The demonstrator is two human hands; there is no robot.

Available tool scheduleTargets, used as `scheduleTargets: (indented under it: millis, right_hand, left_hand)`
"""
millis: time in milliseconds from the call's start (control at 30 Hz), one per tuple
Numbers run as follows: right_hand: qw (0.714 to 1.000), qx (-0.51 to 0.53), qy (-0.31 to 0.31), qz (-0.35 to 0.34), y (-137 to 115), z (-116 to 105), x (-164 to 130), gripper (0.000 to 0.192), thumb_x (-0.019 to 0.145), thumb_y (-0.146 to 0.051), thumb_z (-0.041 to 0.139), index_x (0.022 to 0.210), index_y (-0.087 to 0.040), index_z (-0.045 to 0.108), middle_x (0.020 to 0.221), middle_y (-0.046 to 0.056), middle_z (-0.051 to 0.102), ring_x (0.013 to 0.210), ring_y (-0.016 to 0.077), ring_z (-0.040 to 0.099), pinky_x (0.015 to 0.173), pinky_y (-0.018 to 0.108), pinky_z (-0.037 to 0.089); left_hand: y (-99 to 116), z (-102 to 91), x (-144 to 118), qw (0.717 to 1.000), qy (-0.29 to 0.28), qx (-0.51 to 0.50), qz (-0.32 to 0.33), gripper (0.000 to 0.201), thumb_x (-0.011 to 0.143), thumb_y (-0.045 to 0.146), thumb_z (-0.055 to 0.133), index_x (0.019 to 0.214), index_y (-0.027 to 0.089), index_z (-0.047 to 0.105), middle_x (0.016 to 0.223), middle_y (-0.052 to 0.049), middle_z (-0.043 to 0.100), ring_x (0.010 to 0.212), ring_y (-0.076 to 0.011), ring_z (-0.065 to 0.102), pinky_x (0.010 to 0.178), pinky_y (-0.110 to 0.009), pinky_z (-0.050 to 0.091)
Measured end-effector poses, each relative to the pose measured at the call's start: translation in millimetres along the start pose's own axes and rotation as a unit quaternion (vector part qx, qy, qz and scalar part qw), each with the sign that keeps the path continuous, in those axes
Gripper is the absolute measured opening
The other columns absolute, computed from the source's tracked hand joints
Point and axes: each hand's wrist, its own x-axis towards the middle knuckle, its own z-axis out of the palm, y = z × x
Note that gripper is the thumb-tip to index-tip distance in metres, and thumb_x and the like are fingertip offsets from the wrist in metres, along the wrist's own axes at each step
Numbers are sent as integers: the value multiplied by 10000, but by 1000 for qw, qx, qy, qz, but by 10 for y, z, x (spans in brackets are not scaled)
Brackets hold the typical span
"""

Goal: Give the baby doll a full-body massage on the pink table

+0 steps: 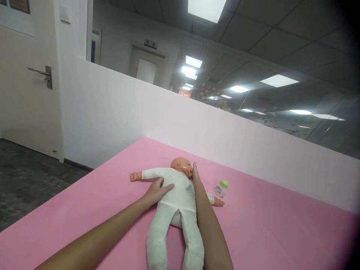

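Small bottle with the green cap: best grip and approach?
I'd pinch the bottle across its body, just under the green cap, coming from the person's right and slightly above. It seems to stand upright, so opposite sides look graspable; the doll's hand lies close on the near side, and the white wall rises behind.

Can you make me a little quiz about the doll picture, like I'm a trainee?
1. True or false: the small clear bottle with a green cap is nearer the right hand than the left hand.
2. Where does the left thumb lie on the bald baby doll in white clothes?
A) head
B) chest
C) foot
3. Fill in the colour: the flat tabletop under the doll is ____.

Key: 1. True; 2. B; 3. Pink
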Motion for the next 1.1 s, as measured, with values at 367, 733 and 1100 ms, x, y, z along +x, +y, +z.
scheduleTargets:
  millis: [367,733,1100]
  right_hand:
    - [995,96,-10,-14,2,-163,-55,828,963,-726,339,1378,-43,557,1096,241,771,1013,368,768,935,575,592]
    - [994,89,-62,0,-29,-126,-113,741,1002,-622,365,1399,-23,544,1205,230,744,1097,334,744,967,513,590]
    - [991,120,-53,-30,-32,-104,-162,737,986,-635,388,1407,-53,552,1208,218,745,1114,348,734,967,554,585]
  left_hand:
    - [-30,7,23,1000,-1,20,16,530,766,678,695,960,192,608,1021,-74,690,999,-294,637,787,-342,483]
    - [-49,11,28,999,-4,25,24,530,779,672,693,982,188,624,1030,-73,700,984,-287,644,782,-341,495]
    - [-26,-2,14,999,-13,34,25,510,802,670,675,982,196,620,1024,-61,694,983,-278,644,796,-339,498]
